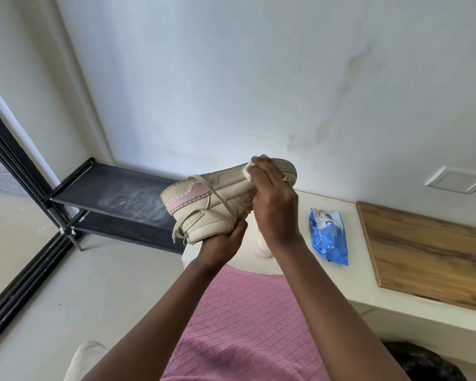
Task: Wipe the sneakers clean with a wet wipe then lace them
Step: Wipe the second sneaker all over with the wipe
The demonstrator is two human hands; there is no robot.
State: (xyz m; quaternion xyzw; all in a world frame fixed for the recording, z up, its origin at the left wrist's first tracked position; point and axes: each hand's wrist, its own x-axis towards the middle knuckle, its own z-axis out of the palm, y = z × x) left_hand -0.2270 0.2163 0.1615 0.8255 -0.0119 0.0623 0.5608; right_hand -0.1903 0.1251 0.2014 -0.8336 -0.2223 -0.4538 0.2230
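Above the counter edge (259, 266), left hand (220, 243) grips sneaker (212, 199); right hand (275, 204) presses wipe (248, 169).

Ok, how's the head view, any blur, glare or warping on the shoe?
Head view: even daylight, no glare; the sneaker is fairly sharp, the wipe under the right hand slightly soft; wide-angle warping slants the wall and the shoe rack.

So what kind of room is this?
Probably a home entryway or a room by a balcony door: a black shoe rack stands by the wall, beside a dark-framed sliding door, with a low white bench alongside.
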